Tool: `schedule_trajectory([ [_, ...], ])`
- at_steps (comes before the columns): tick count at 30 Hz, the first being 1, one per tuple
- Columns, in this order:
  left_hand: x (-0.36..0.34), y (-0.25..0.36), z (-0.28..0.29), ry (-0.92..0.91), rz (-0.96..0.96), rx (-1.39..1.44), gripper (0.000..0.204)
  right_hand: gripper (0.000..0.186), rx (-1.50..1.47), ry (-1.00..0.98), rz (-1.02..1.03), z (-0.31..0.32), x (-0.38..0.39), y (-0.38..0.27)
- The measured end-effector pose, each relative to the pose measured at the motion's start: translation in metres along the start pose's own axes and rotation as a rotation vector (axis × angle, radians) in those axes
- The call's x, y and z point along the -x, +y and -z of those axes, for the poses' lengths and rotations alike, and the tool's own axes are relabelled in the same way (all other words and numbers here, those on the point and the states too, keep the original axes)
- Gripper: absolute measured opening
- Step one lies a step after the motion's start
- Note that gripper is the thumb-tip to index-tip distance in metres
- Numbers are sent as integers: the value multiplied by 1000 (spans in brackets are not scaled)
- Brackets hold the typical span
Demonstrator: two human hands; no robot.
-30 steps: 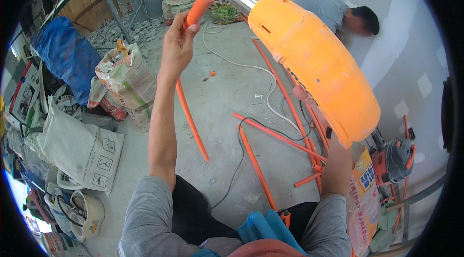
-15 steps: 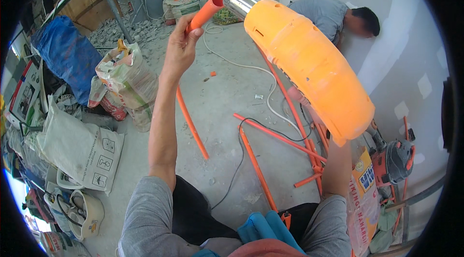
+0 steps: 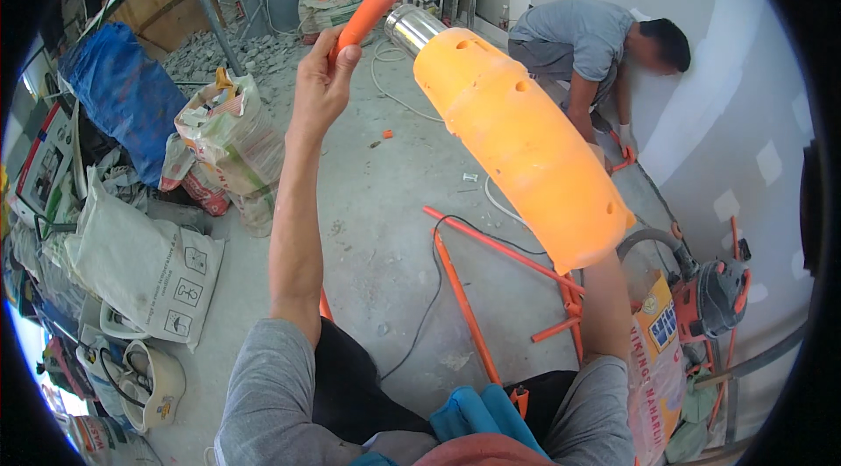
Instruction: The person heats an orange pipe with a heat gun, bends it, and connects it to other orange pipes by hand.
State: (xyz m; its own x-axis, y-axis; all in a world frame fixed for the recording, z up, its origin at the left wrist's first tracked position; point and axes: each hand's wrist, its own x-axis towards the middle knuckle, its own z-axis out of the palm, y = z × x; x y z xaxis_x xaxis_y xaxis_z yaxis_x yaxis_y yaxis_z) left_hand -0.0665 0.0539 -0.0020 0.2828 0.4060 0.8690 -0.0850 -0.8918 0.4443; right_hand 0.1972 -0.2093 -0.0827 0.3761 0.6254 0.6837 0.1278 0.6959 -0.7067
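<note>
In my left hand [image 3: 322, 85] is an orange plastic pipe [image 3: 370, 15], raised with its open end up and away from me. The fingers are closed around it. A large yellow-orange heat gun [image 3: 526, 151] slants across the middle, its metal nozzle [image 3: 413, 30] close beside the pipe's open end. My right forearm [image 3: 609, 304] reaches up to the heat gun's rear; the gun's body hides that hand's fingers. A short stretch of orange pipe [image 3: 325, 304] shows beside my left forearm; I cannot tell if it belongs to the held pipe.
Orange pipes [image 3: 464, 304] and a dark cable lie on the floor. A co-worker [image 3: 578, 37] bends low by the right wall, holding something red. A vacuum cleaner [image 3: 714, 295] stands at right. Sacks [image 3: 232, 137], a white bucket [image 3: 158, 387] and rubble line the left.
The heat gun has swung left and down. The held pipe has shifted slightly up and left. The pipe stretch beside my left forearm is mostly out of sight; more of the co-worker shows.
</note>
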Motion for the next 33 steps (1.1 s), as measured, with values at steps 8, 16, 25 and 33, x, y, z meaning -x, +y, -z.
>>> schedule_trajectory([
  [8, 1, 16, 0, -73, 92, -103, 39, 50, -20, 58, 32, -9, 0, 10],
  [16, -1, 23, -10, -18, 28, -72, 41, 50, -29, 66, 43, -1, -5, 6],
  [25, -2, 33, -12, -104, 117, -73, 44, 50, -28, 64, 43, -5, -6, 7],
  [33, -2, 35, -16, -133, 141, 19, 41, 49, -30, 47, 28, 1, -8, 1],
])
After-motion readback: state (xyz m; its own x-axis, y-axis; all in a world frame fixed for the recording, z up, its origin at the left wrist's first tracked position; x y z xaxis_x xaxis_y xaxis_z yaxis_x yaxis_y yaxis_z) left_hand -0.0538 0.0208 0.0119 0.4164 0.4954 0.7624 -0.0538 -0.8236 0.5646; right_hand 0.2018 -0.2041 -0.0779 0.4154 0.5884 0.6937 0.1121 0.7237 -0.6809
